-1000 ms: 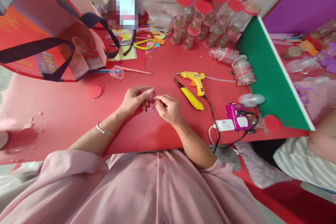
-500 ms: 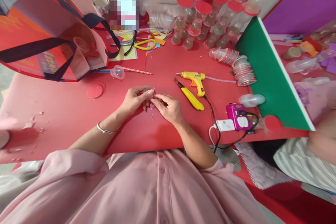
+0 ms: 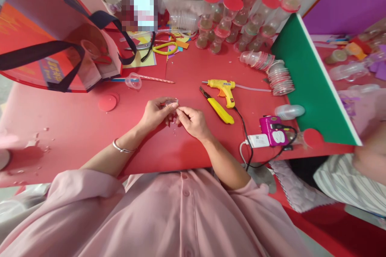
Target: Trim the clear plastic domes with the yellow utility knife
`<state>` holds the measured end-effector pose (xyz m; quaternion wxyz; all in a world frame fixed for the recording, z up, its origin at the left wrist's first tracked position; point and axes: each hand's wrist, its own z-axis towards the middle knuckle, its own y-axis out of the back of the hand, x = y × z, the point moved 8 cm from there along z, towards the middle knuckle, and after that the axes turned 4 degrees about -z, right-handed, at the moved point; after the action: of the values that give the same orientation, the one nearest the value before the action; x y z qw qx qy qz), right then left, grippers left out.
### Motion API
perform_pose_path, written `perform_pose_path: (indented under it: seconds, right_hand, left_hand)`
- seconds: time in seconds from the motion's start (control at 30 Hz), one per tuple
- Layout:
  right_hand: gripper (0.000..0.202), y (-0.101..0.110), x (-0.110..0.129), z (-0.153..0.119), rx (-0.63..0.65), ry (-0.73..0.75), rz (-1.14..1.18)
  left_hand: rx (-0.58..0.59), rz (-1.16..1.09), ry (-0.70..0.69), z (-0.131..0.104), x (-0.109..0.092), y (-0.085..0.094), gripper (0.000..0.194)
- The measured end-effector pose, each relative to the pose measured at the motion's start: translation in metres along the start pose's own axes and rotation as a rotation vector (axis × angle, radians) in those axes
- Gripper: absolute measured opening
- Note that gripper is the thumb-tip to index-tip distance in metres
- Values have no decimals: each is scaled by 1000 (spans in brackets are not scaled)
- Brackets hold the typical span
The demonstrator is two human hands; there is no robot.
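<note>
My left hand [image 3: 155,115] is closed around a small clear plastic cup [image 3: 171,102], tilted over the red table [image 3: 169,148]. Most of the cup is hidden by my fingers. At the cup's right edge my right hand [image 3: 193,122] is pinched, thumb against fingers. Whether the pinch has the rim or some tiny scrap in it cannot be made out. Small pale bits lie on the table just below the hands. A yellow utility knife [image 3: 221,110] and a yellow glue gun [image 3: 223,89] lie to the right of my right hand.
Hourglass-shaped cup pieces with red lids [image 3: 232,3] stand at the back. Stacked cups [image 3: 281,78] lie by a green divider [image 3: 310,72]. A large bag [image 3: 30,40] stands left, near scissors [image 3: 165,48] and a red disc [image 3: 107,102]. Cords run from a purple power adapter [image 3: 273,138]. Another person's sleeve [image 3: 346,184] shows at right.
The cup has tipped slightly between my fingers, and my right fingertips have shifted a little along its edge. The whole view has moved slightly; the tools lie as before.
</note>
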<state>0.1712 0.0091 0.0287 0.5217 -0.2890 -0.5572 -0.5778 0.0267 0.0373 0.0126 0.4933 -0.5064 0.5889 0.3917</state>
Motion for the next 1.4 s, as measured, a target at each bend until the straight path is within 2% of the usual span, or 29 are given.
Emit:
perform_pose_path:
  seconds: [0.23, 0.4, 0.6, 0.77, 0.9, 1.03, 1.1, 1.23, 1.4]
  right_hand:
    - [30, 2, -5, -1, -146, 9, -157]
    - [31, 0, -3, -1, -204, 44, -218]
    - [28, 12, -17, -1, -329, -101, -186]
    - [27, 11, -12, -3, -230, -79, -68]
    - [40, 8, -10, -5, -126, -96, 72]
    - [30, 14, -14, -6, -230, -124, 126]
    - [33, 15, -17, -6, -264, -142, 153]
    - [29, 9, -13, -4, -219, -130, 134]
    - [30, 6, -4, 3, -124, -54, 53]
  left_hand:
    - [-34, -3, -11, 0, -1, -3, 53]
    - [45, -22, 33, 0, -5, -6, 51]
    - [93, -77, 39, -4, 0, -2, 49]
    - [54, -172, 27, -2, 10, 5, 47]
    - [56, -201, 9, -2, 10, 5, 52]
    - [64, -202, -2, -3, 9, 4, 55]
    - [62, -193, -12, -3, 7, 4, 54]
    - [68, -145, -30, -3, 5, 2, 51]
    - [93, -192, -42, -4, 5, -3, 54]
